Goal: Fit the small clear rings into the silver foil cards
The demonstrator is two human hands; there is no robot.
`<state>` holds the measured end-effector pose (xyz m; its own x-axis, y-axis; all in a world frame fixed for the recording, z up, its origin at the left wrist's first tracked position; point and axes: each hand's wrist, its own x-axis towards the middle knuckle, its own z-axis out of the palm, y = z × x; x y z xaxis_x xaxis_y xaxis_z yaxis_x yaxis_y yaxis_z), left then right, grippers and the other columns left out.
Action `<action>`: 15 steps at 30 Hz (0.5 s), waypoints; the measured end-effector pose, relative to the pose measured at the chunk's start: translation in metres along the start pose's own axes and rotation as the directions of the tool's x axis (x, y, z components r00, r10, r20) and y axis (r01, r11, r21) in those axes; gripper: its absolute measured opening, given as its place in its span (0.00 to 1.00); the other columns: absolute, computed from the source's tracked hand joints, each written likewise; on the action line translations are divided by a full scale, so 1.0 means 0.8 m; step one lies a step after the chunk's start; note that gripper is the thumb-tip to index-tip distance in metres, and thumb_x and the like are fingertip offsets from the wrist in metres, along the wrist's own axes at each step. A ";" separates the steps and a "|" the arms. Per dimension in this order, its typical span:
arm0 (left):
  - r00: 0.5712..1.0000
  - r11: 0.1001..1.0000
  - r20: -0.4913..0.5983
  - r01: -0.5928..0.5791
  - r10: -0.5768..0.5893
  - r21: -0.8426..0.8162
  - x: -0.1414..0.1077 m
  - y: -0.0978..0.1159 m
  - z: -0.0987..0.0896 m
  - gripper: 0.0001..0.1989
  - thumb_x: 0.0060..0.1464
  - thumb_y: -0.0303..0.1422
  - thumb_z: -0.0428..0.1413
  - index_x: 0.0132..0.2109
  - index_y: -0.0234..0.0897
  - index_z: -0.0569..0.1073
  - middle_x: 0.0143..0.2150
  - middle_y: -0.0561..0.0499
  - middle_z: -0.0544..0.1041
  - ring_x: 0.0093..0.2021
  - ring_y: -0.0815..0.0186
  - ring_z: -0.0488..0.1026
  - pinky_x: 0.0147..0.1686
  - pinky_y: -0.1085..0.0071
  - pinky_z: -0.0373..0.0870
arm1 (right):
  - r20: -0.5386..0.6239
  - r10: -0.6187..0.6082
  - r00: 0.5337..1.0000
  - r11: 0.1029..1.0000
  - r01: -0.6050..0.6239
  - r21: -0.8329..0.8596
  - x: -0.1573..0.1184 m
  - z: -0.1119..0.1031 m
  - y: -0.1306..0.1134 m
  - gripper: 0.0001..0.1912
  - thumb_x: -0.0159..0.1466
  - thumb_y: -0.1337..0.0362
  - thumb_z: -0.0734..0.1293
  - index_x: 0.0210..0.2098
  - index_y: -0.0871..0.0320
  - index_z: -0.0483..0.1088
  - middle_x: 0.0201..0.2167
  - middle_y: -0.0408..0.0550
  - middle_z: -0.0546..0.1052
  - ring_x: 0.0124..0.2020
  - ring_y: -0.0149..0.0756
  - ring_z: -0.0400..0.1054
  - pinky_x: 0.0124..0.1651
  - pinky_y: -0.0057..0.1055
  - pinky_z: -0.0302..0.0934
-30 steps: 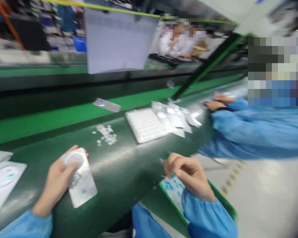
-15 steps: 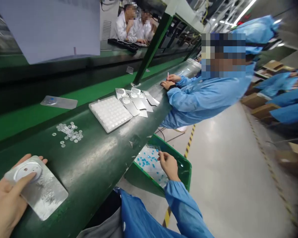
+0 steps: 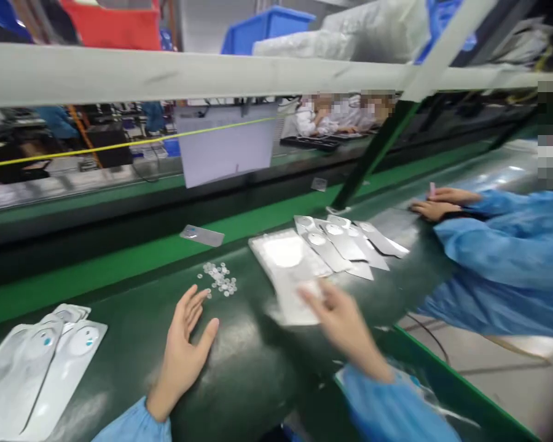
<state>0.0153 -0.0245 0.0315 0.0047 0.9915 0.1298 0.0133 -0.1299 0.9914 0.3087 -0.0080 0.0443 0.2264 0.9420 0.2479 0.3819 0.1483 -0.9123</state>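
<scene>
My left hand (image 3: 182, 350) is open above the green work surface, fingers spread and holding nothing. Just beyond its fingertips lies a small heap of clear ring-shaped pieces (image 3: 219, 279). My right hand (image 3: 348, 322) is smeared by motion, its thumb and fingers pinched on the near end of a flat silvery card with a round white disc (image 3: 286, 252). This card hangs over the white tray (image 3: 322, 264) and hides much of it. Right of the tray lie several silvery cards with round discs (image 3: 343, 245), overlapping.
At the left lies a stack of silvery cards with blue dots (image 3: 69, 362). A clear flat piece (image 3: 203, 236) rests near the back edge. A green bin (image 3: 465, 393) stands below at the right, close to a co-worker's blue sleeve (image 3: 502, 245). A slanted green post (image 3: 373, 153) rises behind.
The view has swung left. My left hand has let go of its silvery card. My right hand has come up from the green bin and is now over the white tray with a card.
</scene>
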 end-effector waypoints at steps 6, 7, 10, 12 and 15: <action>0.991 0.939 -0.072 -0.082 0.112 0.333 0.013 -0.028 -0.069 0.15 0.61 0.36 0.58 0.54 0.39 0.74 0.48 0.44 0.83 0.52 0.54 0.79 0.57 0.57 0.70 | -0.049 0.020 0.999 0.928 -0.037 -0.372 0.179 -0.081 0.031 0.24 0.68 0.47 0.66 0.33 0.64 0.76 0.23 0.60 0.75 0.24 0.41 0.71 0.25 0.36 0.59; 0.989 0.934 -0.079 -0.090 0.125 0.345 0.014 -0.031 -0.070 0.14 0.61 0.36 0.57 0.53 0.39 0.74 0.46 0.44 0.83 0.51 0.55 0.79 0.56 0.57 0.70 | -0.044 -0.009 0.999 0.917 -0.009 -0.399 0.192 -0.061 0.025 0.22 0.68 0.49 0.68 0.32 0.64 0.75 0.27 0.64 0.76 0.30 0.45 0.73 0.30 0.38 0.62; 0.988 0.934 -0.060 -0.110 0.139 0.341 0.016 -0.035 -0.064 0.13 0.62 0.35 0.56 0.52 0.39 0.74 0.43 0.46 0.84 0.48 0.56 0.80 0.55 0.58 0.70 | 0.045 -0.078 0.996 0.898 0.090 -0.431 0.210 0.041 0.007 0.16 0.68 0.55 0.70 0.43 0.64 0.75 0.43 0.61 0.78 0.46 0.47 0.74 0.46 0.43 0.69; 0.989 0.941 -0.063 -0.109 0.136 0.320 0.013 -0.034 -0.064 0.12 0.62 0.34 0.56 0.51 0.39 0.75 0.41 0.47 0.84 0.46 0.57 0.80 0.53 0.60 0.70 | 0.147 -0.096 0.984 0.900 0.149 -0.409 0.210 0.119 -0.002 0.16 0.70 0.56 0.69 0.52 0.60 0.72 0.51 0.54 0.75 0.50 0.43 0.72 0.52 0.45 0.70; 0.975 0.938 -0.115 -0.145 0.189 0.314 0.006 -0.032 -0.077 0.10 0.61 0.32 0.57 0.49 0.39 0.76 0.39 0.48 0.84 0.44 0.57 0.81 0.50 0.61 0.72 | 0.289 -0.088 0.953 0.914 0.193 -0.358 0.205 0.212 -0.017 0.19 0.71 0.57 0.68 0.57 0.59 0.69 0.55 0.53 0.73 0.51 0.43 0.72 0.52 0.46 0.71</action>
<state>-0.0467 -0.0165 0.0076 -0.1082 0.9428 0.3154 0.3260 -0.2661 0.9072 0.1887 0.1957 0.0418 -0.0770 0.9720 0.2220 0.7132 0.2093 -0.6690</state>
